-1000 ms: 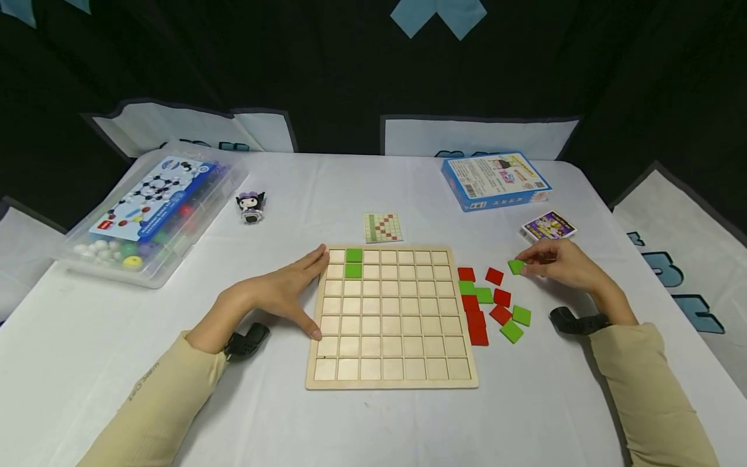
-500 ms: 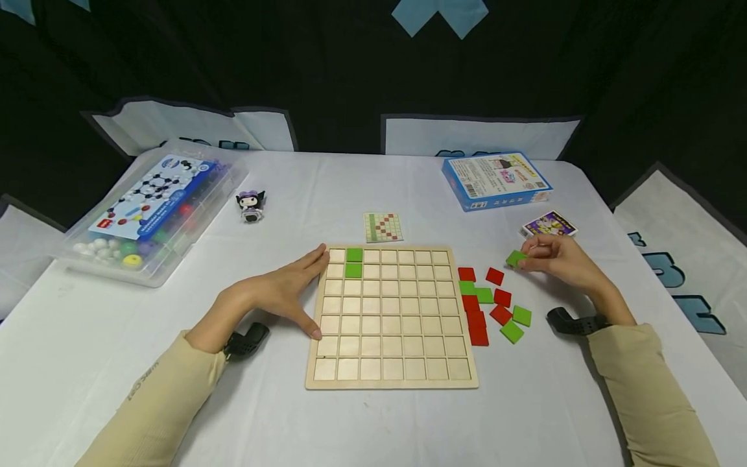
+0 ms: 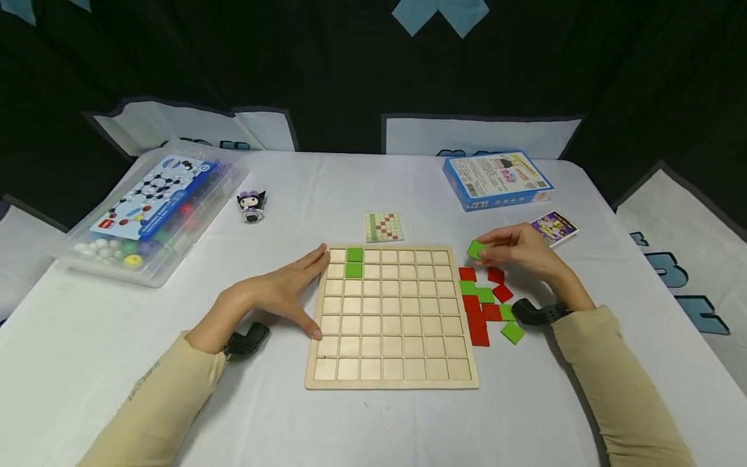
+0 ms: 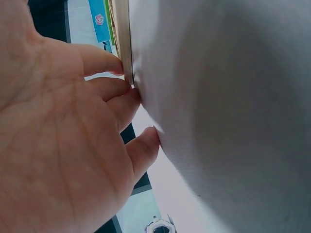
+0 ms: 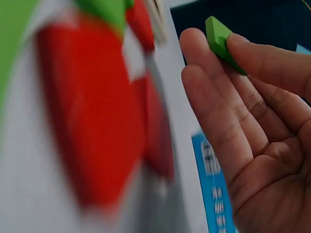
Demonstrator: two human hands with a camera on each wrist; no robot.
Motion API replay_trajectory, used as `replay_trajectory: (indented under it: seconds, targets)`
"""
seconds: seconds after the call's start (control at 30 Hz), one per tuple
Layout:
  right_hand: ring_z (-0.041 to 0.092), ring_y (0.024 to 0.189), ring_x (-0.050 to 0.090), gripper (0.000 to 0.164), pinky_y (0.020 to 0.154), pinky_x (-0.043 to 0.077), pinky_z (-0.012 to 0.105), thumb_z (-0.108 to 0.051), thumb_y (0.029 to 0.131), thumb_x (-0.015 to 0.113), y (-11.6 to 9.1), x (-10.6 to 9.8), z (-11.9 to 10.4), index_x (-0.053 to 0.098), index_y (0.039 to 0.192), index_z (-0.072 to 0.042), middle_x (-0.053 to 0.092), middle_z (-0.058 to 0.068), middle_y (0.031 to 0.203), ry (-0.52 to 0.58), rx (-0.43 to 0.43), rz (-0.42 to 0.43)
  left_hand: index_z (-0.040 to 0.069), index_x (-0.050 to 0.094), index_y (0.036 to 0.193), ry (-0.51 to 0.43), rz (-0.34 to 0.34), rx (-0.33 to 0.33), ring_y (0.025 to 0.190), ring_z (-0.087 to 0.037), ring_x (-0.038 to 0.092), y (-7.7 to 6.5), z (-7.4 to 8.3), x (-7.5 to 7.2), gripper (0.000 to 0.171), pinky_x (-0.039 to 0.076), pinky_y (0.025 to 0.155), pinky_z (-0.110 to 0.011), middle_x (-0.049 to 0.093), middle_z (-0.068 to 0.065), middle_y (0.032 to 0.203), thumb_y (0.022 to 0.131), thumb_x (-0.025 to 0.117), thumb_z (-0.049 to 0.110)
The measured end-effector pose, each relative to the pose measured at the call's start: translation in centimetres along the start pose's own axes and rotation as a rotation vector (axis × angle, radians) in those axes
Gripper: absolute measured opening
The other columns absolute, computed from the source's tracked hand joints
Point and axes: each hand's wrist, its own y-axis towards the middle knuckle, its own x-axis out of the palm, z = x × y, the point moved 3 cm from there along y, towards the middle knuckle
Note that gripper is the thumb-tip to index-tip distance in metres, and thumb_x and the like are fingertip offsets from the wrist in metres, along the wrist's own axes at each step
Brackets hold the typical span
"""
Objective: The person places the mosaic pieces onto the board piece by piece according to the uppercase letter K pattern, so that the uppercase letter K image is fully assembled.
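A wooden grid board (image 3: 393, 383) lies on the table, with two green tiles (image 3: 354, 262) set one below the other in its second column. My left hand (image 3: 280, 288) rests along the board's left edge, thumb and fingers spread; in the left wrist view its fingertips touch the edge. My right hand (image 3: 519, 250) pinches a green square tile (image 5: 221, 43) between thumb and fingers, just off the board's upper right corner. Below that hand lie several loose red tiles (image 3: 478, 335) and green tiles (image 3: 513, 333), beside the board's right edge.
A small pattern card (image 3: 383, 227) lies behind the board. A purple card pack (image 3: 554, 227) and a blue box (image 3: 498, 180) are at the back right. On the left stand a little figurine (image 3: 251, 206) and a clear plastic case (image 3: 154, 214) with coloured balls.
My right hand has moved left toward the board with the green tile. A red and a green loose tile near its wrist camera have shifted left. My left hand stays put.
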Motion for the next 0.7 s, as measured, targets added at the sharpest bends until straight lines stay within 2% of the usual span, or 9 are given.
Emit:
replay_trajectory:
  seconds: [0.3, 0.57, 0.7]
  targets:
    - [0.012, 0.073, 0.072, 0.032, 0.075, 0.057, 0.023, -0.003, 0.089, 0.064, 2.8, 3.4, -2.2, 0.061, 0.114, 0.017, 0.073, -0.01, 0.08, 0.087, -0.104, -0.083, -0.006, 0.001, 0.151, 0.007, -0.003, 0.005, 0.148, -0.039, -0.002, 0.0, 0.0, 0.1, 0.136, 0.014, 0.119, -0.055, -0.011, -0.022, 0.16, 0.061, 0.088, 0.046]
    - [0.015, 0.073, 0.072, 0.031, 0.072, 0.059, 0.03, -0.001, 0.089, 0.061, 4.6, 6.4, -4.7, 0.06, 0.114, 0.017, 0.073, -0.005, 0.083, 0.135, -0.135, -0.164, -0.006, 0.001, 0.151, 0.023, -0.002, 0.008, 0.149, -0.038, -0.002, 0.0, 0.0, 0.1, 0.136, 0.014, 0.119, -0.054, -0.011, -0.023, 0.16, 0.061, 0.088, 0.047]
    - [0.017, 0.072, 0.073, 0.029, 0.07, 0.06, 0.032, -0.001, 0.088, 0.062, 5.3, 7.8, -5.8, 0.062, 0.112, 0.016, 0.074, 0.004, 0.085, 0.126, -0.132, -0.175, -0.006, 0.001, 0.152, 0.021, -0.001, 0.007, 0.149, -0.038, -0.003, 0.0, -0.1, 0.1, 0.136, 0.014, 0.119, -0.054, -0.011, -0.022, 0.16, 0.062, 0.088, 0.047]
